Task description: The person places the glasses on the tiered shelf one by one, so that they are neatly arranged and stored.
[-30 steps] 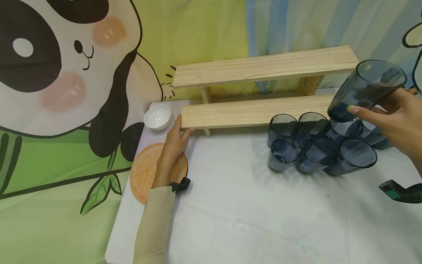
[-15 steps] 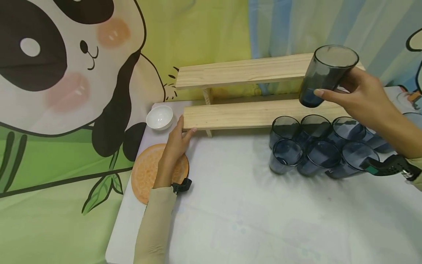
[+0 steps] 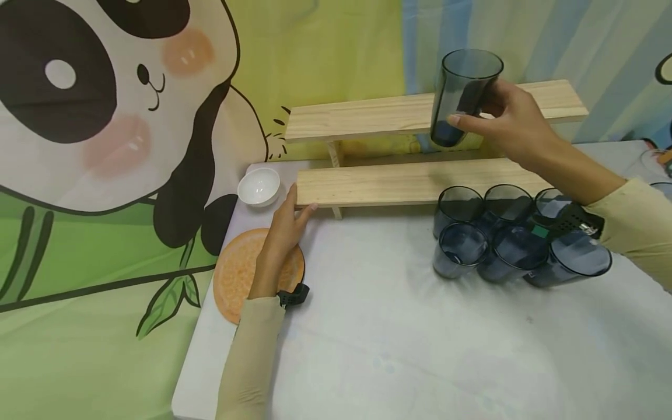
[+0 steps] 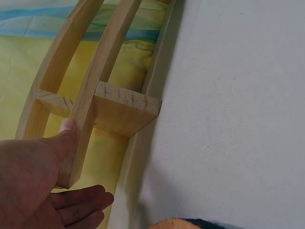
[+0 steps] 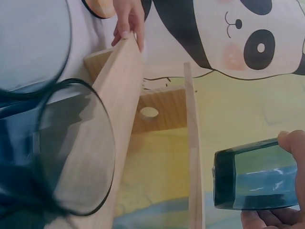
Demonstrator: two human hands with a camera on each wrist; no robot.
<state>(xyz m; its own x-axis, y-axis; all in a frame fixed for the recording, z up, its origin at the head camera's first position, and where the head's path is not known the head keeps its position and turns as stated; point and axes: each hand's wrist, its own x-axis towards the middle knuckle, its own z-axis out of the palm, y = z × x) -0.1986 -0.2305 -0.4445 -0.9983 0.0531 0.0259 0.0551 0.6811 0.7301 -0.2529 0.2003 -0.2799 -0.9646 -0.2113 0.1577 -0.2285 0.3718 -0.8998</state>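
My right hand [image 3: 517, 119] grips a smoky blue drinking glass [image 3: 462, 96] and holds it upright, in front of the upper board of a two-tier wooden shelf [image 3: 367, 185]. In the right wrist view the glass [image 5: 252, 176] shows its thick base, with thumb and fingers on opposite sides. My left hand [image 3: 283, 224] holds the left end of the lower board; in the left wrist view the thumb lies on the board [image 4: 83, 129] and the other fingers reach past its end. Several matching glasses [image 3: 462, 251] stand grouped before the shelf's right part, partly hidden by my right wrist.
A small white bowl [image 3: 259, 186] stands left of the shelf. Below it, a round orange-brown mat [image 3: 236, 274] lies partly under my left forearm. White cloth [image 3: 378, 326] covers the table. A panda-print curtain [image 3: 336, 52] hangs behind. Something orange [image 3: 664, 157] shows at the right edge.
My right hand has carried the glass leftward and up, from over the grouped glasses to in front of the upper board. My left hand keeps its place on the shelf end.
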